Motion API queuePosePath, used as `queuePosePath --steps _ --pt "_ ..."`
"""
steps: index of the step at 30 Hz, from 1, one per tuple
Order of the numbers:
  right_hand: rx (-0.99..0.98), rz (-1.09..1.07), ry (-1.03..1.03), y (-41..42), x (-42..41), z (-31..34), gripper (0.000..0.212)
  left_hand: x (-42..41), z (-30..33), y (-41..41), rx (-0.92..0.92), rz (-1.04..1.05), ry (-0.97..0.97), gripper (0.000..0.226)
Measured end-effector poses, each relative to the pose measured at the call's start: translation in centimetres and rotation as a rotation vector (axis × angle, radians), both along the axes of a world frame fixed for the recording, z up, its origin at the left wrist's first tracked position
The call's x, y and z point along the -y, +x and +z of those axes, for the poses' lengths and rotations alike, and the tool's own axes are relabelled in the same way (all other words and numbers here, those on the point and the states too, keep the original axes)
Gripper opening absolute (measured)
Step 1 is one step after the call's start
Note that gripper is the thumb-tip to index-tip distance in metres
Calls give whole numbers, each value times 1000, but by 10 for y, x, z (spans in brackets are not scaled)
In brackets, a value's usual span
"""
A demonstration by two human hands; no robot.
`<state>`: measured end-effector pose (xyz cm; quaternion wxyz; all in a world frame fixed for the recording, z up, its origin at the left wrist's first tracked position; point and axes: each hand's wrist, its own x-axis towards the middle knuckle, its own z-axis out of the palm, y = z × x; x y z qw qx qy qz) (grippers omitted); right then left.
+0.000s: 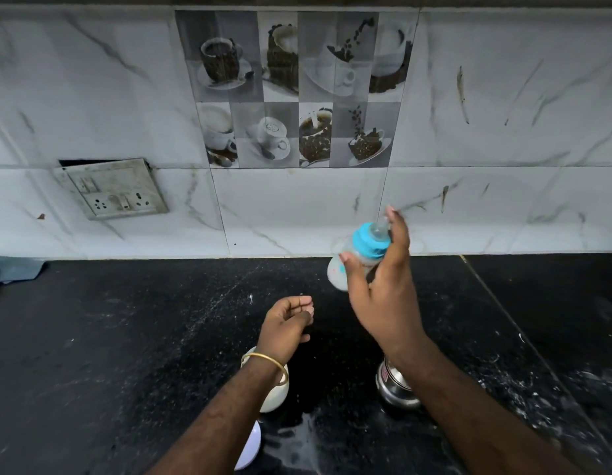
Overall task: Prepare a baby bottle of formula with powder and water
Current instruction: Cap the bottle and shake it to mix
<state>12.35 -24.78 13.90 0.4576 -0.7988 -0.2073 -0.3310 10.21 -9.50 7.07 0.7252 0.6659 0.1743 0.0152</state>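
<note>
My right hand point(383, 286) grips a baby bottle point(354, 258) in the air above the black counter, tilted with its blue collar and clear teat up and to the right. The bottle is blurred and holds white liquid. One finger rests over the teat. My left hand point(287, 323) hovers lower and to the left, fingers loosely curled, holding nothing. It wears a gold bangle. A white container point(275, 395) sits under my left wrist, partly hidden. A steel vessel point(395, 385) stands under my right forearm.
The black granite counter point(126, 337) shows white powder specks and a wet patch near the front. A white lid-like object point(249, 447) lies at the bottom. A socket plate point(112, 190) hangs loose on the tiled wall. A grey cloth point(20, 269) lies far left.
</note>
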Motion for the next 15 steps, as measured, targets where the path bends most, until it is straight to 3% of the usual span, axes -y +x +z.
queuePosePath --steps 2,5,7,10,11,12,15 --pt "-24 -7 -195 -1 -1 -15 75 1 1 -1 -2 2 -2 22" --pt "-431 106 -583 -6 4 -48 80 1 1 -1 3 -7 2 23" --pt "-342 82 -441 -3 4 -35 78 -1 2 0 11 -1 -3 22" --pt "-75 12 -9 -2 -4 1 79 -3 2 0 2 12 2 21" --pt "-30 -10 16 -3 -5 0 80 -3 1 -1 -6 15 3 21" --pt "-50 -15 -57 -5 -5 -7 81 -2 1 -2 -8 15 1 21" --pt "-400 107 -491 -11 2 -39 81 -1 -1 -2 -9 4 -2 22"
